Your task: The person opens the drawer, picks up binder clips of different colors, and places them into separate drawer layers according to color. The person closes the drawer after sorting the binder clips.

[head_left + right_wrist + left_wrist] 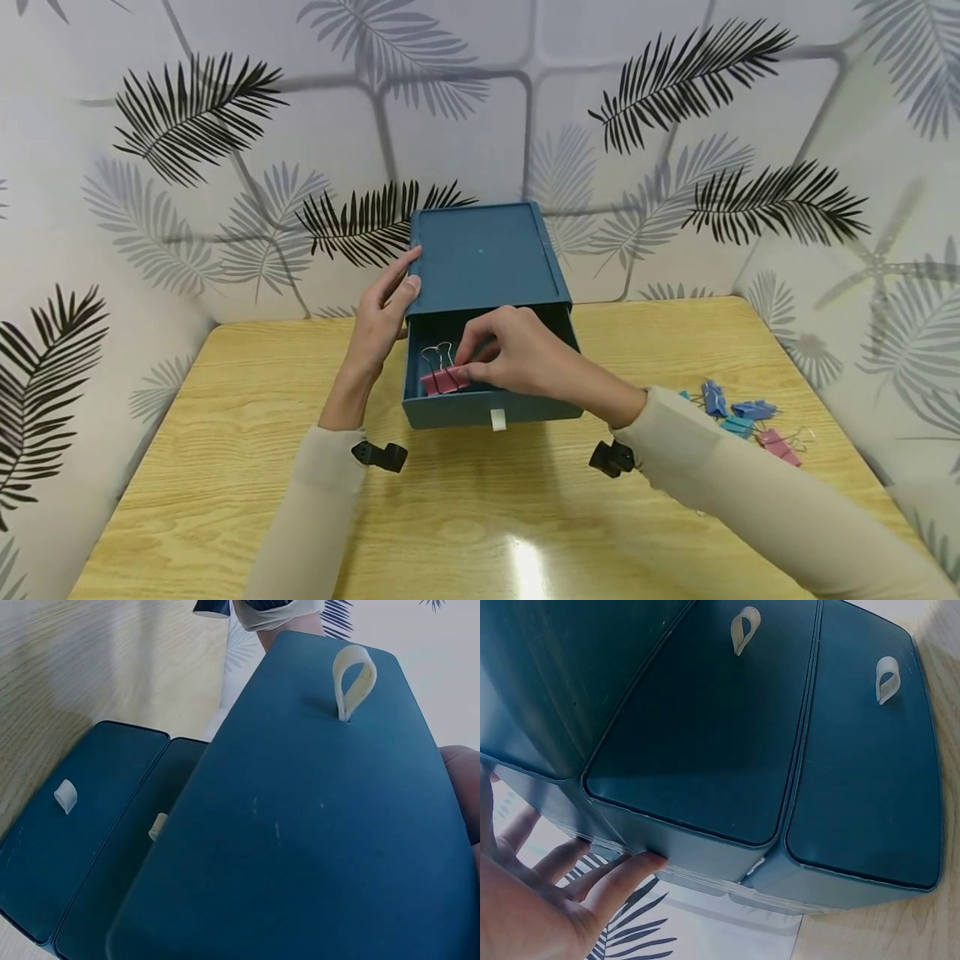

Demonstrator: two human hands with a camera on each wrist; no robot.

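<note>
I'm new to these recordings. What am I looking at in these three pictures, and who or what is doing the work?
No machine here: a person works with bare hands. The big picture comes from a camera on their head; the other two come from cameras strapped to each wrist, so they show the blue drawer box very close up, with its white pull tabs. The box stands on a wooden table with its top drawer pulled open. The left hand steadies the box's side. The right hand pinches a pink binder clip inside the drawer. More clips, blue and pink, lie on the table to the right.
</note>
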